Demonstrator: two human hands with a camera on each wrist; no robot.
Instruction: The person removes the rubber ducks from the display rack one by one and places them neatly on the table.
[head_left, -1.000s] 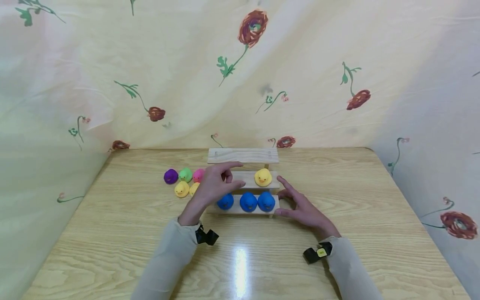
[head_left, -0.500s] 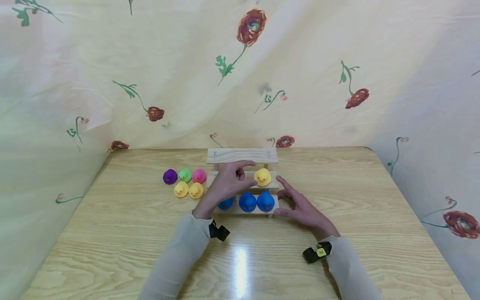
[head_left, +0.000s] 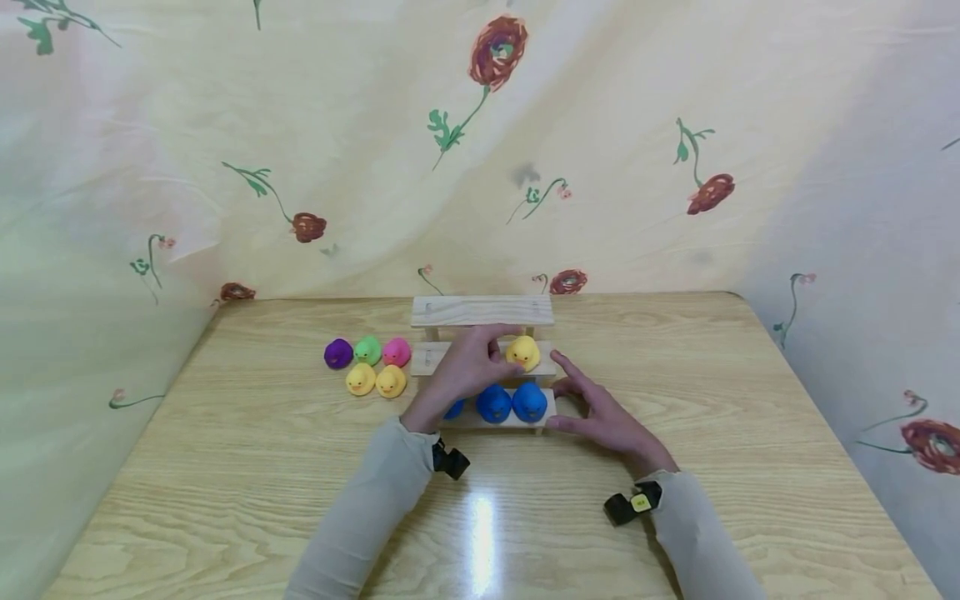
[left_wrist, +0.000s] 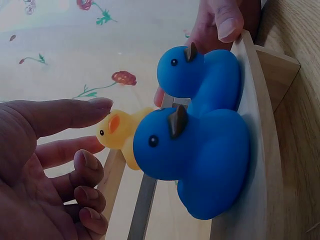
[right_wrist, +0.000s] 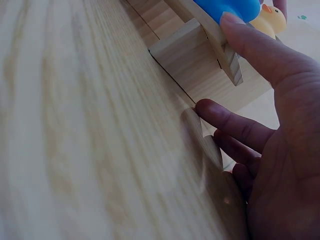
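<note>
On the middle step of a small three-step wooden display stand sits a yellow rubber duck. My left hand reaches over the stand from the left and pinches this duck between thumb and index finger; its other fingers are loosely curled in the left wrist view. Blue rubber ducks stand along the lowest step, one partly hidden by my left forearm. At the stand's right end, my right hand rests with fingers spread, its thumb at the lowest step's end and other fingers low beside the support.
Left of the stand, a purple duck, a green duck and a pink duck line up behind two yellow ducks. A flowered cloth hangs behind the wooden table.
My left hand has moved right across the stand, bringing its thumb and index finger around the yellow duck on the middle step. My right hand has stayed at the stand's end.
</note>
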